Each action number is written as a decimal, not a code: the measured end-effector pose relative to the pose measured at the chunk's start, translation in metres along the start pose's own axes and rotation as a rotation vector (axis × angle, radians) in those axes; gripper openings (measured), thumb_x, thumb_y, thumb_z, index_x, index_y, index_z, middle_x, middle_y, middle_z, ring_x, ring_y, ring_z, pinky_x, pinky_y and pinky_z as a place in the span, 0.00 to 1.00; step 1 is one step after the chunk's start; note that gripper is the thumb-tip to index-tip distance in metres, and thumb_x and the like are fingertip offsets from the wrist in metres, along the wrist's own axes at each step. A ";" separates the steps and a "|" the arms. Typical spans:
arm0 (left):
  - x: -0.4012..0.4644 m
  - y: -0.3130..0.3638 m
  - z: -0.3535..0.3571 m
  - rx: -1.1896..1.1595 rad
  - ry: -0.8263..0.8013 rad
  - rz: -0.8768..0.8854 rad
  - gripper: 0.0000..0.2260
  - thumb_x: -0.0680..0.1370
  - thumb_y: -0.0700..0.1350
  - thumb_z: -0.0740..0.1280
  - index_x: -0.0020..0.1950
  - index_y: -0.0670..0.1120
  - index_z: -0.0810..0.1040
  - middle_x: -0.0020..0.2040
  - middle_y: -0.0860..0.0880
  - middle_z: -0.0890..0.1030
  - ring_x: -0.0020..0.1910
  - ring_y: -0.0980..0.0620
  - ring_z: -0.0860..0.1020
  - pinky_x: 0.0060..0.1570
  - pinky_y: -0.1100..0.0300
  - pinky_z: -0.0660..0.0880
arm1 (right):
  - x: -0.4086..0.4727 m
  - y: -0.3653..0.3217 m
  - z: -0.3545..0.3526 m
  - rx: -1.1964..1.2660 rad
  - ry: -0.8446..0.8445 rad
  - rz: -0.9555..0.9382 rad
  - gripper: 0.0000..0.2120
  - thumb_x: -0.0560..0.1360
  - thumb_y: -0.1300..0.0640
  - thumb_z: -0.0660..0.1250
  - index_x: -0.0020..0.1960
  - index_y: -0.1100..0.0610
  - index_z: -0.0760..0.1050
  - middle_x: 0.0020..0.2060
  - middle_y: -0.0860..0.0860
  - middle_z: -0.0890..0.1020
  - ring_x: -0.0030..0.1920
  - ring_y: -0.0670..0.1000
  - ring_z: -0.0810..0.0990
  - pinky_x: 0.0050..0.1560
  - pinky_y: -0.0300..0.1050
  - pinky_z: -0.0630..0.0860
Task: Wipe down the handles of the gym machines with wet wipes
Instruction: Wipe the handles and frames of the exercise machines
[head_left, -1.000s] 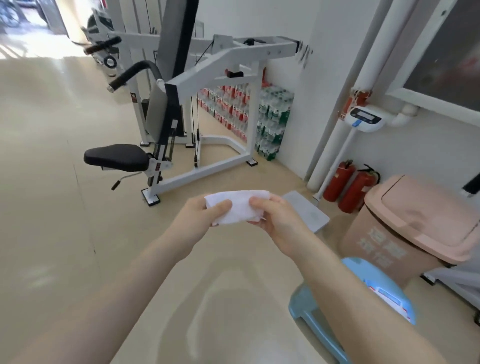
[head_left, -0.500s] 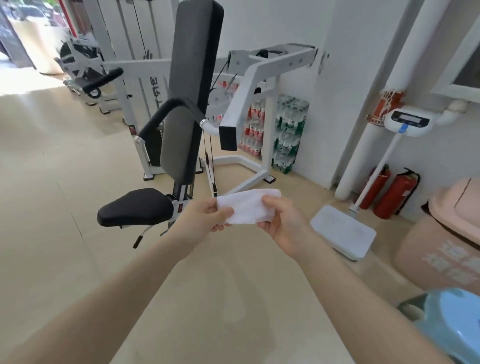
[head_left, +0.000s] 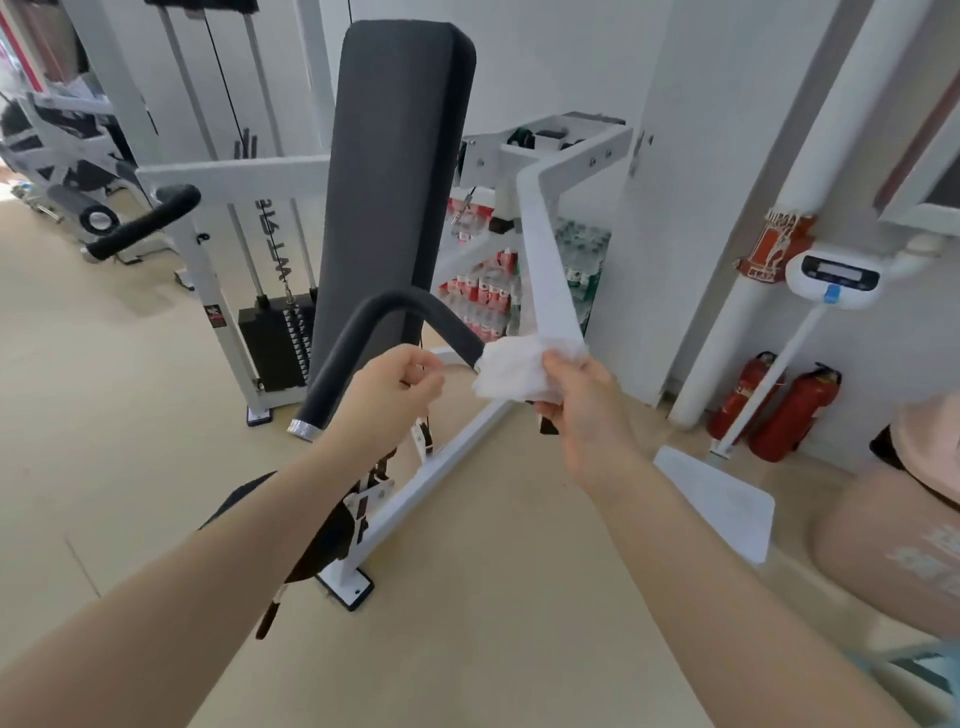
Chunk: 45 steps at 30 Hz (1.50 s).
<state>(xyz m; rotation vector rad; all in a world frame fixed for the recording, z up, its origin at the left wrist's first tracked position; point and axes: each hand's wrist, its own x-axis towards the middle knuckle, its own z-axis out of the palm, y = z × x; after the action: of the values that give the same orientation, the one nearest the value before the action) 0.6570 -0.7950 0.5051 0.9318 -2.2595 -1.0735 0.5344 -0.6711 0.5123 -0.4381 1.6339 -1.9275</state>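
- Gym machine (head_left: 540, 244): the white-framed machine fills the middle of your view, its tall black back pad (head_left: 395, 171) upright in front of you and its seat (head_left: 311, 540) low down, partly hidden behind your left forearm.
- Its near handle (head_left: 395, 317) is a black padded bar that arches from a silver end cap at lower left, up and over, then down to the right where it meets the white arm.
- A second black handle (head_left: 145, 223) sticks out on the far left, well apart from your hands.
- The pink bin (head_left: 893, 530) sits at the right edge, with two red fire extinguishers (head_left: 779, 410) and a white standing scale (head_left: 727, 499) by the wall behind it.
- Your right hand (head_left: 582, 410) holds the wet wipe (head_left: 511, 371), bunched, with fingers curled round it, pressing it on the right end of the near handle.
- Your left hand (head_left: 389, 389) is just beside the wipe, fingers loosely curled; it holds nothing you can see.
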 end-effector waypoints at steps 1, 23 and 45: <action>0.017 -0.001 -0.007 0.007 -0.008 0.020 0.05 0.78 0.45 0.63 0.52 0.52 0.75 0.43 0.53 0.80 0.40 0.55 0.79 0.43 0.64 0.75 | 0.015 -0.006 0.009 -0.101 0.061 -0.094 0.06 0.78 0.58 0.59 0.44 0.54 0.74 0.40 0.50 0.78 0.41 0.49 0.75 0.42 0.44 0.72; 0.183 -0.045 -0.047 0.587 -0.216 0.374 0.18 0.77 0.52 0.65 0.65 0.50 0.71 0.56 0.50 0.77 0.52 0.49 0.76 0.53 0.53 0.74 | 0.120 0.031 0.112 -1.564 0.033 -0.425 0.10 0.79 0.58 0.57 0.58 0.60 0.67 0.48 0.55 0.79 0.47 0.58 0.79 0.36 0.45 0.62; 0.210 -0.099 -0.093 0.066 -0.714 0.118 0.11 0.75 0.52 0.67 0.55 0.51 0.75 0.45 0.53 0.83 0.44 0.53 0.82 0.54 0.54 0.77 | 0.132 0.038 0.136 -1.631 0.078 -0.541 0.26 0.69 0.63 0.71 0.66 0.61 0.71 0.58 0.58 0.80 0.48 0.62 0.81 0.52 0.53 0.75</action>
<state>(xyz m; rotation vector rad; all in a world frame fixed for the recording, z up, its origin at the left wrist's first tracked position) 0.6159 -1.0414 0.5047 0.4585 -2.8801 -1.4484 0.5178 -0.8622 0.4875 -1.4766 3.0319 -0.3581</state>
